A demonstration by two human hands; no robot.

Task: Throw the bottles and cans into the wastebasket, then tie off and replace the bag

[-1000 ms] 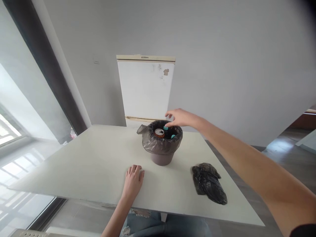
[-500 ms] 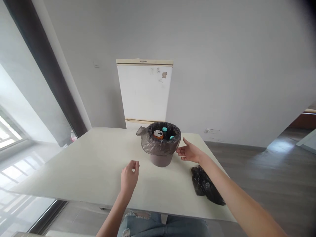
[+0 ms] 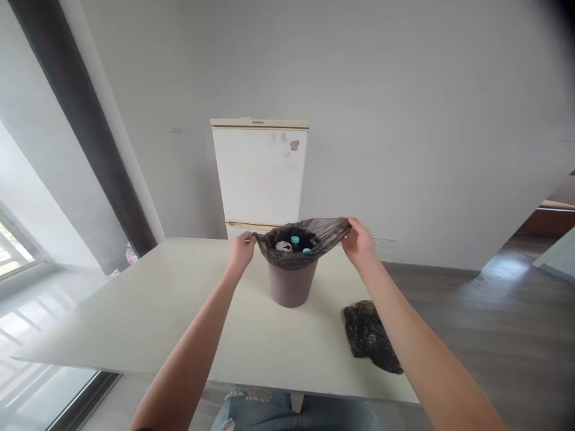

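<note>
A small brown bin (image 3: 291,282) stands on the white table (image 3: 153,305). It is lined with a dark grey bin bag (image 3: 326,232) whose rim is pulled up off the bin's edge and stretched sideways. My left hand (image 3: 241,250) pinches the bag's left edge. Closed on the bag's right edge is my right hand (image 3: 358,242). Inside the bag I see a can (image 3: 283,246) and bottles with teal caps (image 3: 295,240).
A crumpled black bag (image 3: 371,336) lies on the table near its right edge. A white fridge (image 3: 259,173) stands against the wall behind the bin. A window runs along the left, and wooden floor shows at the right.
Both hands rose from the table and the bin's side to the bag's rim and took hold of it. The rim came off the bin's edge and is stretched wide.
</note>
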